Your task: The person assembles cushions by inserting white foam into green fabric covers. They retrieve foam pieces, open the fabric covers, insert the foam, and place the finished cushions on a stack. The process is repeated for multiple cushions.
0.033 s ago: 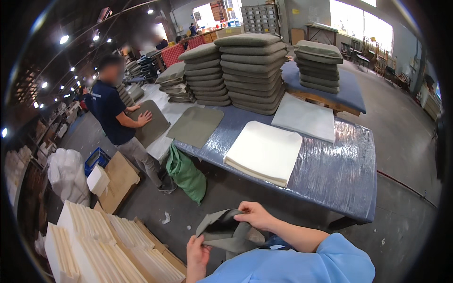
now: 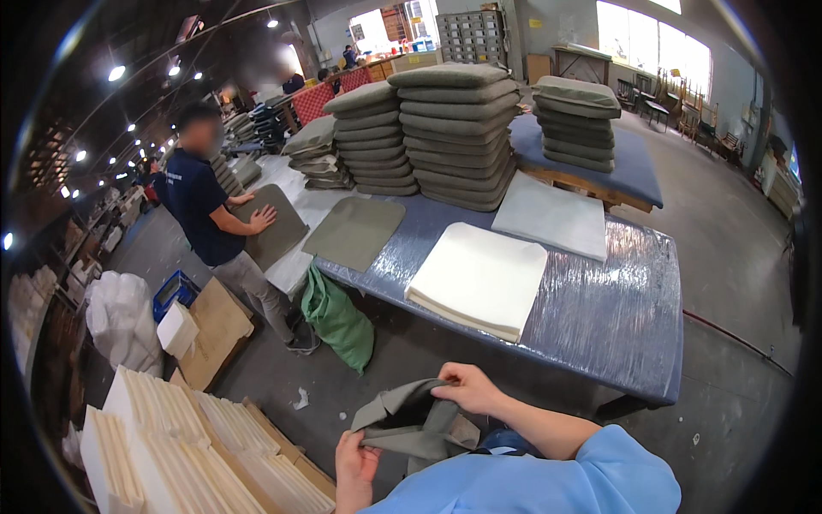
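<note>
A grey-green fabric cushion cover (image 2: 396,435) hangs in front of my body, held by its edges with its dark inside showing. My left hand (image 2: 356,463) pinches the near-left edge, thumb and fingers closed on the cloth. On the far-right edge, my right hand (image 2: 469,390) grips the fabric between thumb and bent fingers. Beyond my hands, a stack of white foam pads (image 2: 479,272) lies on the plastic-wrapped table (image 2: 612,321). A flat grey-green cushion piece (image 2: 356,231) rests left of the foam.
Tall stacks of finished cushions (image 2: 455,133) stand at the table's back. A co-worker (image 2: 205,193) presses both hands on another cushion (image 2: 276,230) at the left. A green sack (image 2: 341,321) sits by the table; upright foam sheets (image 2: 197,441) fill the lower left.
My hands have moved very slightly apart, spreading the cover's opening a little. The co-worker's hands look unchanged.
</note>
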A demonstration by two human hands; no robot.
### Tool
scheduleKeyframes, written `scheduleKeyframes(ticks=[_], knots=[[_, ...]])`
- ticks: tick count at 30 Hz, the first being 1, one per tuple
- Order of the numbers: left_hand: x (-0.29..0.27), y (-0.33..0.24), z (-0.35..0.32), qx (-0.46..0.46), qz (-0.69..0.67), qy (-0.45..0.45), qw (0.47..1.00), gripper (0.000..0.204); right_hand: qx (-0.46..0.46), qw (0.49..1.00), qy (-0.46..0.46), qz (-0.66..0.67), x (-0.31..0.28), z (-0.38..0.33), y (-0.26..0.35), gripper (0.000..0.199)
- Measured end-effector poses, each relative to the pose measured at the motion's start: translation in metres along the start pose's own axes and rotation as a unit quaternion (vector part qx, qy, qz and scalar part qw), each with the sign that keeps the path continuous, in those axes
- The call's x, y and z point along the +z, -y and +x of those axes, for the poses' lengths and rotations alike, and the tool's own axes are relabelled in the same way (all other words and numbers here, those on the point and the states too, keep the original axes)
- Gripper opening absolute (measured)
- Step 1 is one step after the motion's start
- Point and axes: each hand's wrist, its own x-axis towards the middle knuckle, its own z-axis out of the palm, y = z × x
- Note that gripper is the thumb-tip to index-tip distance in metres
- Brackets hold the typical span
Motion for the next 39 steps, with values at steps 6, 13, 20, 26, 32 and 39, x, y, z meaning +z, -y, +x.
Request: scheduleKeyframes(ticks=[6, 13, 20, 26, 32, 39], knots=[[0.055, -0.022, 0.025, 0.111, 0.138, 0.013, 0.984, 0.010, -0.200, 0.877, -0.284, -0.333, -0.045, -0.018, 0.033, 0.015], [0.174, -0.015, -0.006, 0.308, 0.496, 0.111, 0.805, 0.016, -0.073, 0.995, -0.052, -0.040, 0.051, -0.041, 0.006, 0.024], [0.215, 0.029, -0.059, 0.187, 0.430, 0.455, 0.757, 0.017, 0.001, 0.931, -0.058, 0.360, 0.029, 0.033, -0.002, 0.029], [0.250, -0.027, -0.074, 0.255, 0.360, 0.440, 0.782, 0.013, -0.104, 0.918, -0.078, 0.376, -0.005, 0.057, 0.060, 0.029], [0.208, -0.016, -0.070, 0.080, 0.319, 0.444, 0.833, 0.010, -0.136, 0.915, -0.051, 0.378, 0.002, 0.064, 0.093, 0.029], [0.209, -0.052, -0.061, 0.044, 0.276, 0.643, 0.713, 0.035, -0.150, 0.917, -0.082, 0.360, -0.027, 0.057, 0.101, 0.029]])
